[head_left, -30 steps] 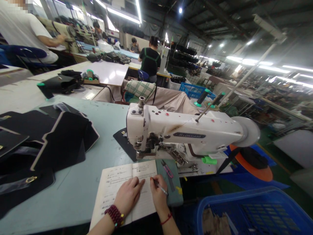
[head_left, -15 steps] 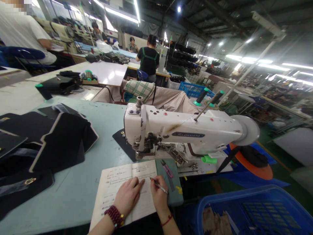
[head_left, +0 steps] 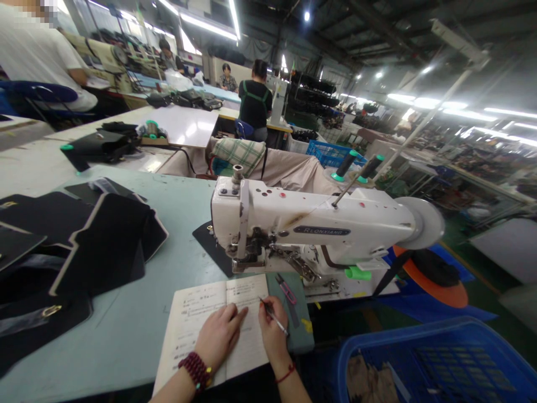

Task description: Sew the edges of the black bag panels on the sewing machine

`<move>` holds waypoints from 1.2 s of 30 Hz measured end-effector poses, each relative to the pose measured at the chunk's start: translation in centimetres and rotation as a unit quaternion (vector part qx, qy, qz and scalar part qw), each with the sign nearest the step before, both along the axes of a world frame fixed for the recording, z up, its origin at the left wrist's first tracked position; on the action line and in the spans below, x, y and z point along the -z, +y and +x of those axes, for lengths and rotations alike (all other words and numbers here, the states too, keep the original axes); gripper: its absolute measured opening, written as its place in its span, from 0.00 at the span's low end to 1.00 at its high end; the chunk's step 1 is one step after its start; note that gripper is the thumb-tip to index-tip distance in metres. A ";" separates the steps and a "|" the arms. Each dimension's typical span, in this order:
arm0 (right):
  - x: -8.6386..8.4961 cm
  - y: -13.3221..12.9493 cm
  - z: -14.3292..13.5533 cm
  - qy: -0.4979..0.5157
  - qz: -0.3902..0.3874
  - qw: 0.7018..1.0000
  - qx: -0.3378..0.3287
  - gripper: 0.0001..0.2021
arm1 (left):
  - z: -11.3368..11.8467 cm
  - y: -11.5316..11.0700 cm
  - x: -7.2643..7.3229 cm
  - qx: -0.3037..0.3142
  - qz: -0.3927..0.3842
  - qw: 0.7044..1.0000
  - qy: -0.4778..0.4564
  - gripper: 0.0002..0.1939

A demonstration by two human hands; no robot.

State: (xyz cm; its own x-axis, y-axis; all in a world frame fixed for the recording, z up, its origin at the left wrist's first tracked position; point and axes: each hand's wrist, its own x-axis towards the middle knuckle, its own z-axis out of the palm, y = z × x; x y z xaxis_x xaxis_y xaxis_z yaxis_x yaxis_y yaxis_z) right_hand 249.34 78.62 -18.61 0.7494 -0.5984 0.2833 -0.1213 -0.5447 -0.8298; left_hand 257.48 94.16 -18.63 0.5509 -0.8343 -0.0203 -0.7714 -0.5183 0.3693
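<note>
Notebook (head_left: 247,350): laid open at the table's near edge, in front of the sewing machine; its pale, ruled paper is partly covered with dark handwriting.
Left hand (head_left: 218,336): rested palm-down and released across the pages, fingers loosely extended; a bracelet (head_left: 195,370) of round, dark-red beads is worn at the wrist.
Right hand (head_left: 273,330): closed around a slim pen (head_left: 279,324), its tip pointed at the right page (contact with the paper cannot be made out).
Snips (head_left: 287,291): pink-handled, dark-bladed, laid just beside the notebook.
Sewing machine (head_left: 310,210): built of glossy white metal, stained in places, with a long arm and a round handwheel (head_left: 423,223).
Black panels (head_left: 104,240): flat, angular, pale-edged, heaped at the left; gold-coloured fittings (head_left: 51,310) are attached to some.
Table (head_left: 126,347): smooth, pale blue-green, flecked with dark marks.
Room: lit by ceiling tubes (head_left: 210,26); co-workers (head_left: 255,101) are seated at benches, and a blue plastic crate (head_left: 461,366) is placed at lower right.
</note>
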 end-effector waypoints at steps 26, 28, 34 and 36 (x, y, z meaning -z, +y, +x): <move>0.5 0.0 0.1 0.020 -0.017 0.999 -0.029 0.08 | 0.0 -0.1 0.3 -0.001 0.000 1.000 -0.002 0.23; 0.6 0.0 0.1 0.020 -0.015 0.999 -0.027 0.08 | -0.1 -0.1 0.3 -0.003 -0.002 1.000 -0.003 0.22; 0.6 0.0 0.0 0.015 -0.011 1.000 -0.025 0.08 | -0.1 -0.1 0.2 -0.001 -0.008 1.000 0.004 0.22; 0.6 0.0 0.0 0.013 -0.011 0.999 -0.028 0.08 | -0.1 -0.1 0.2 -0.002 -0.008 1.000 0.003 0.22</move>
State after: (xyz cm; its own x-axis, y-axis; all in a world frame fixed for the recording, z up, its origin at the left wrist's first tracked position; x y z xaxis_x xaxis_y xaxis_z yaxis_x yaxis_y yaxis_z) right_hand 249.33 78.65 -19.16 0.7884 -0.5495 0.2765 -0.1109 -0.5691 -0.8148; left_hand 257.34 94.07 -18.87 0.5541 -0.8324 -0.0101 -0.7668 -0.5150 0.3830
